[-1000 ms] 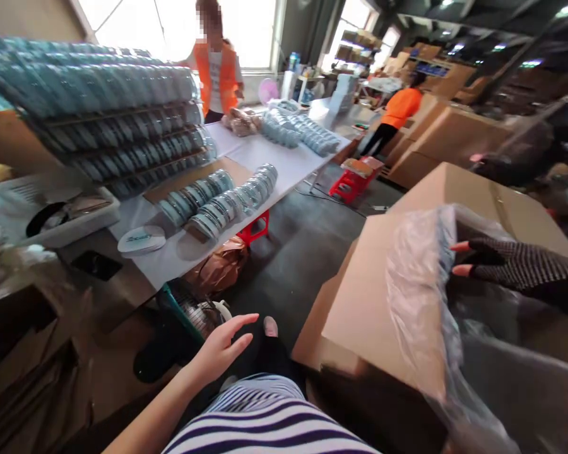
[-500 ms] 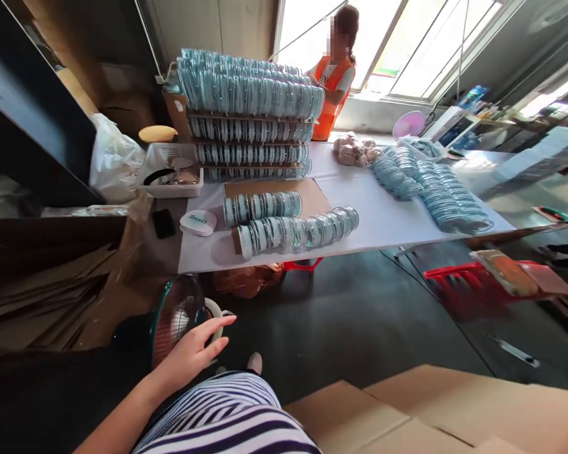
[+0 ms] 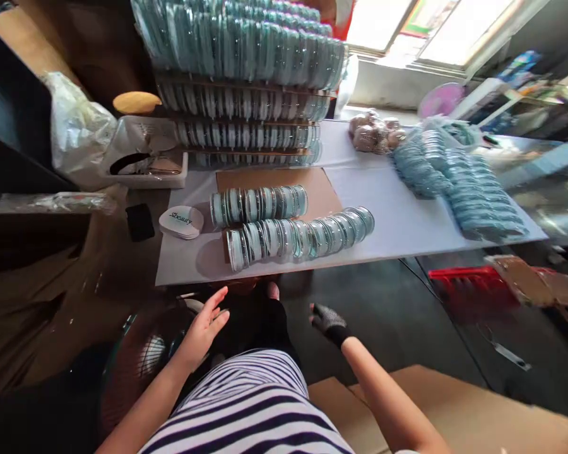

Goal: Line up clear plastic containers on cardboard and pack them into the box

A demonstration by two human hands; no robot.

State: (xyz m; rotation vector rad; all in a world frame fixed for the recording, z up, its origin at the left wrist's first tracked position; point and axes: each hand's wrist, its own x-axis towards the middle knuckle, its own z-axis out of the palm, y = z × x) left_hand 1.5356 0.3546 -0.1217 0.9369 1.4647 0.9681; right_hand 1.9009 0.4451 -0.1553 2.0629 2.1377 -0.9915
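Observation:
My bare left hand (image 3: 203, 331) hangs in front of the table's near edge, fingers apart and nothing in it. To its right, my right hand (image 3: 330, 320) wears a dark fingerless mesh glove. Its fingers are loosely bent with the tips apart, and no object shows in it. On the white-covered table (image 3: 360, 249), beyond both hands, lie a longer front row of clear round dish-like pieces (image 3: 298, 239) and a shorter row of the same kind (image 3: 258, 205). A stack of white oval cards (image 3: 182, 222) printed with lettering sits left of them. Neither hand touches these things.
Tall tiers of clear round pieces (image 3: 246, 53) stand at the back left, beside a white basket (image 3: 146, 181). More piled rows (image 3: 483, 189) lie at the right. A fan (image 3: 142, 366) stands low at left; cardboard (image 3: 459, 403) lies low at right.
The view has moved closer to the table. My right hand has come into view, and my left hand has moved nearer the table edge. The person in the orange vest is now mostly out of view.

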